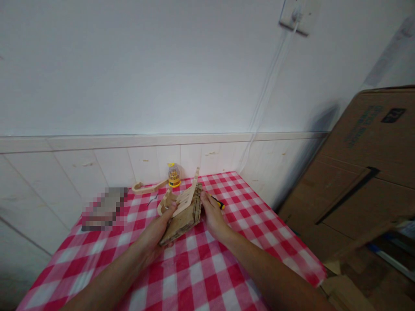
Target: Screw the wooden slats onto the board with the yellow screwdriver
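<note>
My left hand (158,232) grips the left side of a light wooden slatted model piece (181,198) and the cardboard slab (183,220) under it, fingers curled on them. On the right side of the same cardboard and wood lies my right hand (212,216), with its fingers closed around a black and yellow screwdriver (218,202) whose handle sticks out to the right. Both sit on a table with a red and white checked cloth (207,268).
A curved wooden part (147,187) and a small clear jar with a yellow base (174,175) stand near the wall at the table's back. A blurred-out object (103,208) lies at the left. Large cardboard boxes (363,164) stand right of the table. A white cable (269,90) runs down the wall.
</note>
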Available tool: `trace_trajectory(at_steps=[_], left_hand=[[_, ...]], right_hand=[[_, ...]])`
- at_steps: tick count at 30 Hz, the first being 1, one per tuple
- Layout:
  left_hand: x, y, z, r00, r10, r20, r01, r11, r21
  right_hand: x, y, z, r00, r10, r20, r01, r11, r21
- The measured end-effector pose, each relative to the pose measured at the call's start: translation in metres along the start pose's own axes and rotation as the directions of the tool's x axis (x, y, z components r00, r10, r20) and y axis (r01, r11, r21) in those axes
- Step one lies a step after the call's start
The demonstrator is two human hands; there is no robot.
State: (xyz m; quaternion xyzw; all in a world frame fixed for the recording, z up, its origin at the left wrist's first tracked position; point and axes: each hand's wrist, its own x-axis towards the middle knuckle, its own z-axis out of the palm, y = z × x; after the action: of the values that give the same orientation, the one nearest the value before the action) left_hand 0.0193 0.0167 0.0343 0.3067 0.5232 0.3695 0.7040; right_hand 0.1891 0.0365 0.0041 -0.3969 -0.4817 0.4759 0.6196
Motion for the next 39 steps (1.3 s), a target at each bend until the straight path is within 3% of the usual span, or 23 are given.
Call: trace_trajectory(at_steps=[14, 20, 22, 25, 28, 30, 32, 34, 39], left_hand=[[0.012, -0.011, -0.008, 0.995, 0.083, 0.054, -0.079, 0.994, -0.077], [0.013, -0.012, -0.01, 0.959, 0.275, 0.071, -0.254, 0.943, -0.217], [0.012, -0.014, -0.011, 0.943, 0.313, 0.112, -0.281, 0.93, -0.235], [0.012, -0.017, -0.011, 0.931, 0.301, 0.206, -0.241, 0.932, -0.27], [0.012, -0.018, -0.009, 0.925, 0.347, 0.158, -0.287, 0.906, -0.311], [0.012, -0.015, -0.008, 0.906, 0.41, 0.102, -0.354, 0.869, -0.346], [0.014, -0.011, -0.01, 0.884, 0.465, 0.049, -0.415, 0.828, -0.377], [0.017, -0.008, -0.013, 0.876, 0.482, 0.012, -0.44, 0.809, -0.39], [0.031, -0.007, -0.026, 0.888, 0.458, -0.045, -0.436, 0.806, -0.4]], right_hand=[[0.0, -0.003, 0.002, 0.999, -0.035, -0.01, 0.034, 0.997, -0.063], [0.004, -0.007, -0.002, 0.999, 0.01, -0.049, -0.013, 0.998, -0.065], [0.008, -0.01, -0.006, 0.998, -0.034, -0.054, 0.029, 0.995, -0.093], [0.013, -0.017, -0.017, 0.987, -0.156, -0.036, 0.141, 0.953, -0.266], [0.016, -0.023, -0.035, 0.967, -0.252, -0.02, 0.215, 0.862, -0.459], [0.018, -0.025, -0.048, 0.936, -0.346, 0.059, 0.262, 0.578, -0.773], [0.019, -0.022, -0.058, 0.957, -0.277, 0.087, 0.163, 0.266, -0.95], [0.02, -0.016, -0.064, 0.97, -0.222, 0.099, 0.145, 0.2, -0.969], [0.023, -0.005, -0.068, 0.979, -0.185, 0.09, 0.118, 0.15, -0.982]])
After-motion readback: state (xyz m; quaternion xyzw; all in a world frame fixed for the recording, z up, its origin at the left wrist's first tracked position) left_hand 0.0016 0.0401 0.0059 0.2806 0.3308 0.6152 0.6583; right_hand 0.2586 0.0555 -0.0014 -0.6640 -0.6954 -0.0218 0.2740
